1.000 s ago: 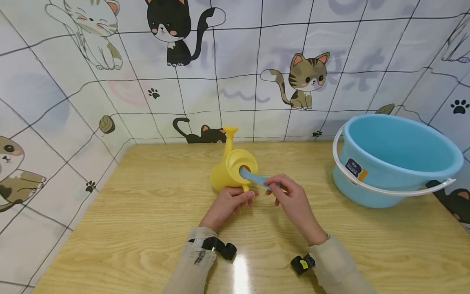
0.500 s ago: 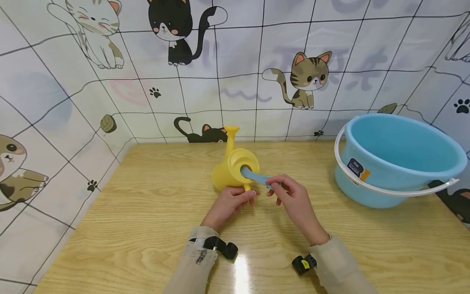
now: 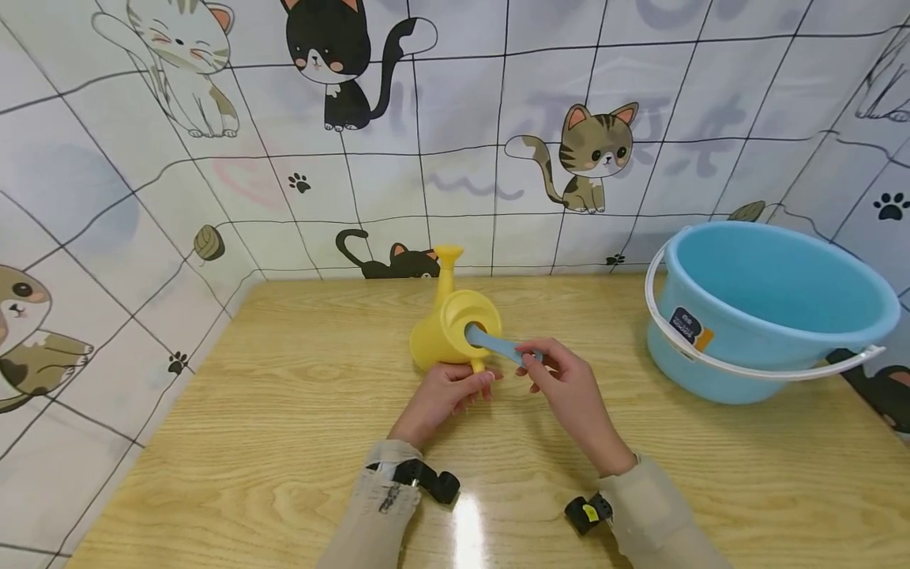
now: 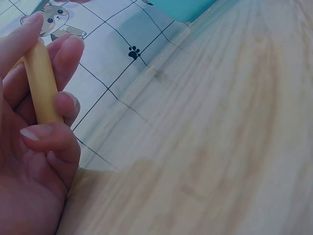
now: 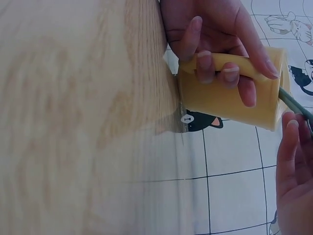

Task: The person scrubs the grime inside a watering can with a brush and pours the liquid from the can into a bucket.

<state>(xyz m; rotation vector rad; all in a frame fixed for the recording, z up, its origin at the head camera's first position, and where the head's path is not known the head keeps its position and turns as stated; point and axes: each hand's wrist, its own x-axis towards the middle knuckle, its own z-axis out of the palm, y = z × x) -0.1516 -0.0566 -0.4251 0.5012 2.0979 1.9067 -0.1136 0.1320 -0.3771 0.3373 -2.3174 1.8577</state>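
A yellow watering can [image 3: 426,344] stands on the table, its spout pointing away and its round top opening turned toward the right. My left hand [image 3: 442,397] grips the can's handle; in the left wrist view the fingers curl round that yellow handle [image 4: 41,83]. Between thumb and fingers, my right hand [image 3: 569,387] pinches a slim light-blue handle [image 3: 501,346]. Its far end goes into the can's opening, so the part inside is hidden and its kind cannot be told. The right wrist view shows the blue handle [image 5: 293,104] slanting in over the can's rim.
A large light-blue bucket [image 3: 718,363] with a white carrying handle [image 3: 782,373] stands at the right of the wooden table [image 3: 284,442]. Behind and at the sides hangs a white cloth [image 3: 462,111] with grid lines and cartoon cats.
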